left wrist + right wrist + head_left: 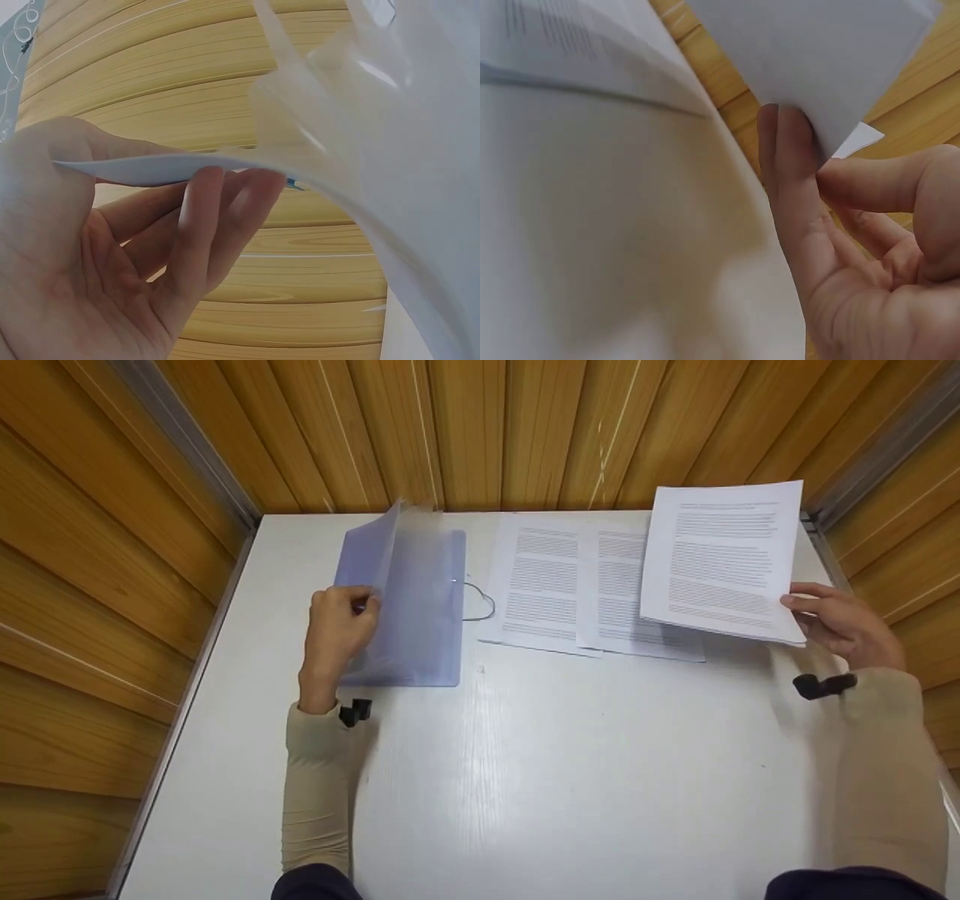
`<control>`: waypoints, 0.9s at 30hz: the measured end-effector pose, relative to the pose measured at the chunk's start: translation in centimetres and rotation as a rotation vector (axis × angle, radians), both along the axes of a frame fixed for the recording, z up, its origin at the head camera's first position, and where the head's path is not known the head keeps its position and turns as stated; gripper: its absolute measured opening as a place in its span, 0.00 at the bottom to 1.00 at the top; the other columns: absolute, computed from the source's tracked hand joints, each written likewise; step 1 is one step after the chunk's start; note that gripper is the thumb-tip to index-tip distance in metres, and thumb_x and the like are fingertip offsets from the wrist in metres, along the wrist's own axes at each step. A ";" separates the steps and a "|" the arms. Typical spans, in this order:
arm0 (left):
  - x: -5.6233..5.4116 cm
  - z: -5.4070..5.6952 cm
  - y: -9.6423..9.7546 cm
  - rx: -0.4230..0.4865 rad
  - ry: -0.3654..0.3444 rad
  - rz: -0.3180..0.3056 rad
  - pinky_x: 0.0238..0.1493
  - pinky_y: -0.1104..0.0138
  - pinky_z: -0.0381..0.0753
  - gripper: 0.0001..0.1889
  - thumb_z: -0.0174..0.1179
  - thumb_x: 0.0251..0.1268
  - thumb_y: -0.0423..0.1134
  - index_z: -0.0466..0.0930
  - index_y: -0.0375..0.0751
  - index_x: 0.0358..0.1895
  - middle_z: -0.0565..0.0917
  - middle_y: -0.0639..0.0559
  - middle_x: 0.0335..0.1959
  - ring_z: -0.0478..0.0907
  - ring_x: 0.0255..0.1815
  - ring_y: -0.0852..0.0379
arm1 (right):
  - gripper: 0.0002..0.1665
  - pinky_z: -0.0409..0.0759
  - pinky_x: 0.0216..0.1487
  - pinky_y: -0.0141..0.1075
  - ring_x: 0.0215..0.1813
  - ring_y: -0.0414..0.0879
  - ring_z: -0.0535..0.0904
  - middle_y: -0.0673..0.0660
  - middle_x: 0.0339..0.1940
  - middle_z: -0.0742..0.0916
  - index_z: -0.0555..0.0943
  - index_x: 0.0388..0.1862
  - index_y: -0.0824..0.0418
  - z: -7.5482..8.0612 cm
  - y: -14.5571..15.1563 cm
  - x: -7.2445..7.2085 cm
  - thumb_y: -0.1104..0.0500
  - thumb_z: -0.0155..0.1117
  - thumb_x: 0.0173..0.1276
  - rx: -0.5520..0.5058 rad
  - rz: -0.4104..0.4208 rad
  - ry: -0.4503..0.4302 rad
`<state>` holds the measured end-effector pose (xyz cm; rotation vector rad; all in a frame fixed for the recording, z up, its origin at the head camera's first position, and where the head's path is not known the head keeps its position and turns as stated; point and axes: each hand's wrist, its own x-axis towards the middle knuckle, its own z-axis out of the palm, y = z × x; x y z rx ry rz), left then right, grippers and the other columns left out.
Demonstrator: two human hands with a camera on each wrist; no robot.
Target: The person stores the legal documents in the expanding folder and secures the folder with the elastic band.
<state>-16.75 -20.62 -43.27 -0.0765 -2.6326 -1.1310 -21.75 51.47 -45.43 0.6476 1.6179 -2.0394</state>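
Note:
A blue translucent folder lies on the left part of the white table, its clear inner sleeves raised and blurred. My left hand pinches the folder's lifted left side between thumb and fingers. The left wrist view shows that bluish sheet edge between thumb and fingers, with clear plastic fanning out beyond. On the right, my right hand holds a thin stack of printed sheets by its lower right corner, tilted above the table. Thumb and fingers pinch the paper in the right wrist view.
Two more printed papers lie side by side at the middle back, the right one partly covered by the raised stack. A dark elastic loop sticks out from the folder's right edge. Wood-panelled walls enclose the table.

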 end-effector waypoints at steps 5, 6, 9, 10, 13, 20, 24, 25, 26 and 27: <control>0.0 0.0 0.0 -0.008 0.005 -0.002 0.38 0.53 0.87 0.13 0.60 0.73 0.33 0.92 0.29 0.49 0.92 0.35 0.41 0.90 0.37 0.44 | 0.16 0.89 0.50 0.39 0.46 0.49 0.90 0.51 0.47 0.92 0.88 0.51 0.49 0.7 -1.5 0.0 0.68 0.63 0.78 -0.083 -0.009 0.050; 0.0 0.0 0.1 -0.010 0.006 -0.001 0.37 0.54 0.86 0.13 0.60 0.73 0.33 0.92 0.29 0.49 0.92 0.36 0.40 0.89 0.36 0.45 | 0.16 0.89 0.50 0.40 0.46 0.49 0.90 0.51 0.48 0.92 0.88 0.52 0.49 0.9 -1.8 0.0 0.69 0.62 0.78 -0.095 -0.011 0.059; 0.0 0.0 0.1 -0.015 0.017 0.001 0.32 0.60 0.81 0.13 0.61 0.73 0.33 0.93 0.29 0.45 0.92 0.39 0.35 0.85 0.31 0.51 | 0.17 0.90 0.50 0.41 0.47 0.50 0.90 0.51 0.49 0.92 0.88 0.54 0.50 1.3 -2.7 -0.2 0.69 0.63 0.78 -0.109 -0.009 0.087; 0.0 0.1 0.2 -0.018 0.023 -0.003 0.29 0.62 0.78 0.12 0.60 0.73 0.33 0.93 0.29 0.41 0.91 0.40 0.31 0.82 0.27 0.52 | 0.17 0.90 0.49 0.41 0.46 0.50 0.90 0.52 0.49 0.92 0.88 0.54 0.51 1.4 -3.0 -0.2 0.70 0.63 0.77 -0.107 -0.012 0.099; -0.1 0.1 0.2 -0.024 0.044 -0.013 0.22 0.67 0.70 0.14 0.59 0.72 0.32 0.91 0.30 0.30 0.86 0.43 0.22 0.74 0.21 0.55 | 0.17 0.90 0.46 0.40 0.45 0.50 0.90 0.53 0.47 0.93 0.89 0.53 0.53 1.7 -4.0 -0.3 0.71 0.63 0.77 -0.096 -0.006 0.145; -0.1 0.1 0.3 -0.020 0.042 -0.003 0.28 0.63 0.80 0.12 0.60 0.71 0.32 0.93 0.28 0.41 0.91 0.40 0.30 0.85 0.26 0.50 | 0.17 0.90 0.44 0.38 0.43 0.48 0.91 0.53 0.47 0.93 0.89 0.52 0.55 2.1 -6.0 -0.5 0.73 0.62 0.77 -0.060 0.035 0.242; 0.0 0.1 0.5 -0.013 0.023 -0.004 0.34 0.54 0.85 0.13 0.59 0.72 0.32 0.92 0.27 0.45 0.92 0.36 0.36 0.89 0.32 0.45 | 0.17 0.90 0.44 0.38 0.43 0.49 0.91 0.54 0.48 0.93 0.89 0.54 0.57 2.4 -7.1 -0.4 0.73 0.61 0.77 -0.076 0.050 0.281; 0.0 0.1 0.5 -0.010 0.023 -0.006 0.35 0.53 0.86 0.13 0.59 0.72 0.32 0.92 0.27 0.46 0.92 0.35 0.36 0.89 0.33 0.44 | 0.17 0.90 0.44 0.39 0.44 0.49 0.91 0.55 0.48 0.93 0.88 0.54 0.58 2.4 -7.4 -0.4 0.74 0.61 0.77 -0.084 0.054 0.289; 0.0 0.1 0.6 -0.010 0.022 -0.008 0.35 0.52 0.86 0.13 0.59 0.72 0.32 0.92 0.27 0.46 0.92 0.35 0.36 0.89 0.33 0.44 | 0.18 0.90 0.44 0.39 0.44 0.49 0.91 0.55 0.49 0.93 0.88 0.55 0.58 2.5 -7.7 -0.4 0.74 0.60 0.77 -0.093 0.060 0.296; 0.0 0.2 0.6 -0.008 0.021 -0.011 0.35 0.52 0.86 0.13 0.59 0.72 0.32 0.92 0.27 0.45 0.92 0.35 0.36 0.89 0.33 0.44 | 0.18 0.90 0.44 0.39 0.44 0.50 0.91 0.56 0.49 0.92 0.88 0.55 0.59 2.6 -7.9 -0.4 0.74 0.60 0.77 -0.104 0.064 0.304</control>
